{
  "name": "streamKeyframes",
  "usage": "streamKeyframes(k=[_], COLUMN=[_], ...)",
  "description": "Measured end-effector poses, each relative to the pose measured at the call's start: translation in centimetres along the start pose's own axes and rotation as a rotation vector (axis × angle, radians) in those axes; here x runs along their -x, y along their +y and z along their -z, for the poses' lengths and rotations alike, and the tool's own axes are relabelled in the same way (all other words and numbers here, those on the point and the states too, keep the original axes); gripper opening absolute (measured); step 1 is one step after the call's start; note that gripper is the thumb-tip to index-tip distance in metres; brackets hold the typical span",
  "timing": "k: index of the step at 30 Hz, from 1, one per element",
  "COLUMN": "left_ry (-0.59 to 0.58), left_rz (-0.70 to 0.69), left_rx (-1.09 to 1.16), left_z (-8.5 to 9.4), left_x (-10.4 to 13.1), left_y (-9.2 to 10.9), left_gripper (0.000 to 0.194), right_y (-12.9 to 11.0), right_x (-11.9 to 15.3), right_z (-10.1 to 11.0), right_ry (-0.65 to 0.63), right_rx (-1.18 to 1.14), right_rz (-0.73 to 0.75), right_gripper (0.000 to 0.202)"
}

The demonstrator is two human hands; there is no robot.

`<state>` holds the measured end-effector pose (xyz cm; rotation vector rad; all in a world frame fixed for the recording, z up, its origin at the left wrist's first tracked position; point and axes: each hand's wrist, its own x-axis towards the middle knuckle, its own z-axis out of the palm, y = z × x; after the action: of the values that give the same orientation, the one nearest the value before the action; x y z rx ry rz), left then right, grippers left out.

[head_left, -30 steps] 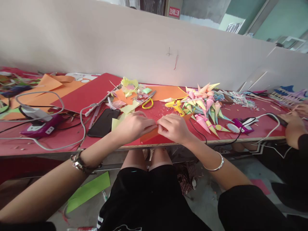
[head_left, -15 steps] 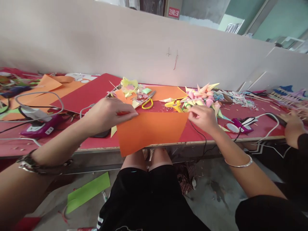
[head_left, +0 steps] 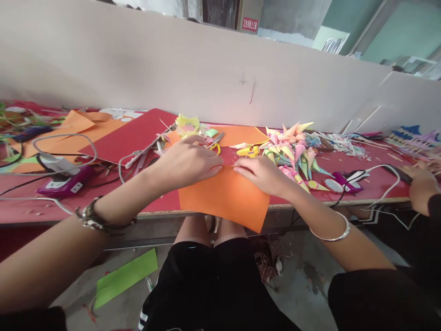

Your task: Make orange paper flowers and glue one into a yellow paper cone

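Observation:
An orange paper sheet [head_left: 227, 197] hangs from both hands over the front edge of the red table, its lower right corner drooping below the edge. My left hand [head_left: 189, 161] pinches the sheet's top edge near the middle. Close beside it, my right hand [head_left: 263, 174] grips the same edge, with a small gap between the two sets of fingertips. Behind my hands lie a yellow glue gun [head_left: 248, 151] and yellow-handled scissors [head_left: 217, 146], partly hidden by my left hand. Paper cones [head_left: 292, 147] in pink, yellow and blue are heaped behind my right hand.
Purple power blocks [head_left: 65, 184] with cables lie left and right on the table. Red card [head_left: 131, 135] and orange sheets [head_left: 65, 131] are at the back left. At the far right is another person's hand [head_left: 422, 184]. Green paper [head_left: 127, 276] lies on the floor.
My hands have come together along the top edge of the orange sheet, the left moving right and the right moving left. The sheet's lower right corner now hangs lowest.

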<state>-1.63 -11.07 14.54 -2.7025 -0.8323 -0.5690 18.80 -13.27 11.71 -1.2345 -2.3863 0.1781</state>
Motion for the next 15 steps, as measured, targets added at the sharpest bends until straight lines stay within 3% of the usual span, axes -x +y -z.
streamKeyframes(k=[3, 5, 9, 13, 15], left_ry=[0.025, 0.085, 0.128, 0.178, 0.242], left_rz=[-0.133, -0.136, -0.143, 0.008, 0.207], left_rx=[-0.136, -0.165, -0.189, -0.196, -0.137], left_z=[-0.6, -0.8, -1.0, -1.0, -0.9], left_x=[-0.6, -0.6, 0.7, 3.2, 4.5], left_y=[0.9, 0.7, -1.8, -5.6, -6.8], left_gripper=[0.032, 0.029, 0.025, 0.024, 0.023], right_y=[-0.6, -0.6, 0.7, 3.4, 4.6], right_x=[-0.3, -0.3, 0.3, 1.4, 1.9], right_z=[0.2, 0.4, 0.8, 1.2, 1.1], right_ry=[0.032, 0.047, 0.073, 0.123, 0.193], right_rx=[-0.142, -0.222, -0.306, -0.379, -0.441], right_rz=[0.054, 0.073, 0.047, -0.051, -0.124], right_gripper=[0.021, 0.022, 0.024, 0.022, 0.024])
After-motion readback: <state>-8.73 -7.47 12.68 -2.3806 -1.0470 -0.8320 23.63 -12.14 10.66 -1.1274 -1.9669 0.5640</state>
